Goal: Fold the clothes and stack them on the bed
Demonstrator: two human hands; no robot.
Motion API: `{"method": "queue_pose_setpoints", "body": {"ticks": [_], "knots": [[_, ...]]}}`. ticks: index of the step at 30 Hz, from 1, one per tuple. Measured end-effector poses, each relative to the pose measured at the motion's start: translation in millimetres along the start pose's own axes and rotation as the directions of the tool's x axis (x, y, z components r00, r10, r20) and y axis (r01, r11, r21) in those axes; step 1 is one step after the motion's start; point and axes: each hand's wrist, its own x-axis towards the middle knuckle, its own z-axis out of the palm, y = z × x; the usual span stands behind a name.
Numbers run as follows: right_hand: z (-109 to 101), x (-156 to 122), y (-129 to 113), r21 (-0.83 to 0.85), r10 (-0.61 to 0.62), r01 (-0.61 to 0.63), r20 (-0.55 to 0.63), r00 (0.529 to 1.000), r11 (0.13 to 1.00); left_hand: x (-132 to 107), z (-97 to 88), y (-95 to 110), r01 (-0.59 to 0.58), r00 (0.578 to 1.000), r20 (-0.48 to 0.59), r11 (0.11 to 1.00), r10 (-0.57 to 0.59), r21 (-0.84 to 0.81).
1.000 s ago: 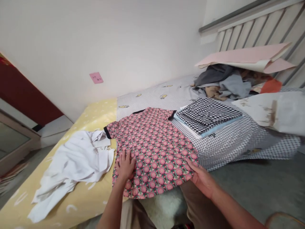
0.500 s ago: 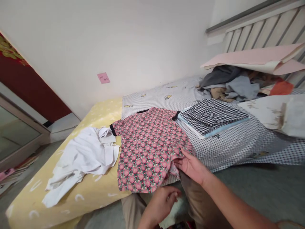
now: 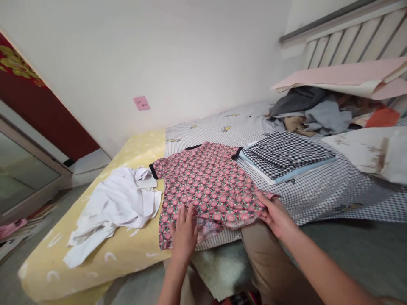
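Observation:
A pink flower-patterned shirt with black trim lies spread on the bed, its bottom hem rumpled and partly folded up. My left hand rests on the lower left part of the hem, fingers stretched out. My right hand grips the lower right corner of the hem, fingers closed on the cloth. A crumpled white garment lies to the left on the yellow sheet. A folded black-and-white checked cloth on a light blue one sits to the right.
A pile of grey and tan clothes lies at the back right under pink card sheets. A white stained pillow is at the right. A mirrored door stands at the left. My knees in tan trousers are below the bed edge.
My left hand left the shirt, dropped near my lap, then came back onto the hem. My right hand pulled the lower right corner up and the hem is now bunched.

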Motion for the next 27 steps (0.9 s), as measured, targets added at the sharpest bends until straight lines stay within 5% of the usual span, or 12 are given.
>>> {"method": "queue_pose_setpoints", "body": {"ticks": [4, 6, 8, 9, 11, 13, 15, 17, 20, 27], "knots": [[-39.8, 8.8, -0.5, -0.058, -0.124, 0.112, -0.285, 0.950, 0.992, 2.8, 7.3, -1.2, -0.029, 0.999, -0.014, 0.999, 0.030, 0.020], [-54.1, 11.7, -5.3, -0.135, -0.263, 0.226, -0.450, 0.854, 0.965, 5.8, 9.3, -2.1, -0.036, 0.997, -0.066, 0.999, 0.034, -0.037], [-57.1, 8.4, -9.7, -0.290, -0.455, 0.355, -0.471, 0.755, 0.889, 9.0, 8.8, -1.9, -0.060, 0.992, -0.120, 0.992, 0.047, -0.108], [-53.4, 4.1, -9.8, -0.401, -0.560, 0.414, -0.384, 0.734, 0.817, 10.5, 7.5, -1.1, -0.077, 0.988, -0.145, 0.987, 0.056, -0.140], [-36.7, -8.0, -2.3, -0.615, -0.697, 0.547, -0.007, 0.717, 0.568, 12.7, 3.0, 2.4, -0.111, 0.978, -0.198, 0.976, 0.073, -0.187], [-13.0, -20.2, 16.8, -0.672, -0.594, 0.679, 0.428, 0.681, 0.294, 13.3, -3.9, 7.2, -0.136, 0.964, -0.251, 0.969, 0.082, -0.205], [9.2, -26.7, 42.2, -0.644, -0.441, 0.757, 0.652, 0.617, 0.109, 11.5, -12.6, 10.7, -0.159, 0.949, -0.299, 0.968, 0.096, -0.195], [22.1, -23.7, 63.5, -0.633, -0.380, 0.773, 0.726, 0.574, -0.044, 7.1, -21.3, 10.1, -0.202, 0.927, -0.349, 0.965, 0.135, -0.165], [17.4, -3.6, 69.8, -0.681, -0.469, 0.713, 0.691, 0.550, -0.166, -2.5, -27.6, -0.2, -0.297, 0.871, -0.434, 0.951, 0.232, -0.089], [-46.2, 28.2, 10.3, -0.664, -0.673, 0.677, 0.661, 0.332, -0.319, -20.7, 10.4, -36.7, -0.503, 0.711, -0.562, 0.864, 0.423, 0.016]]}}
